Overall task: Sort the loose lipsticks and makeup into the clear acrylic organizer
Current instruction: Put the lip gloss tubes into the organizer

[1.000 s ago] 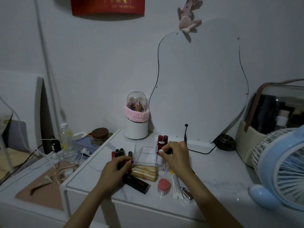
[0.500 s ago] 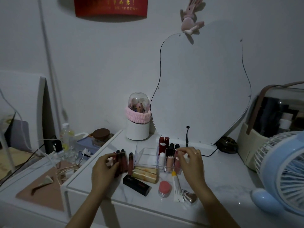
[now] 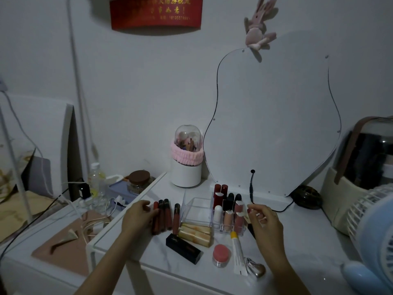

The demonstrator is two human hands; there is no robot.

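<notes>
The clear acrylic organizer stands mid-table; its big left compartment is bare and its right slots hold several upright lipsticks. My left hand grips a cluster of dark red lip gloss tubes left of the organizer. One more gloss tube stands apart beside them. My right hand hovers just right of the organizer, fingers loosely curled, holding nothing. In front lie gold lipsticks, a black lipstick box, a pink jar, a yellow-capped white tube and a silver heart-shaped item.
A white brush holder with a pink band and a curvy mirror stand behind. A blue fan and a storage case crowd the right side. A lower table with cables lies to the left.
My right hand drew back to the right from the organizer's lipstick slots. My left hand shifted left from the gold lipsticks onto the gloss tubes.
</notes>
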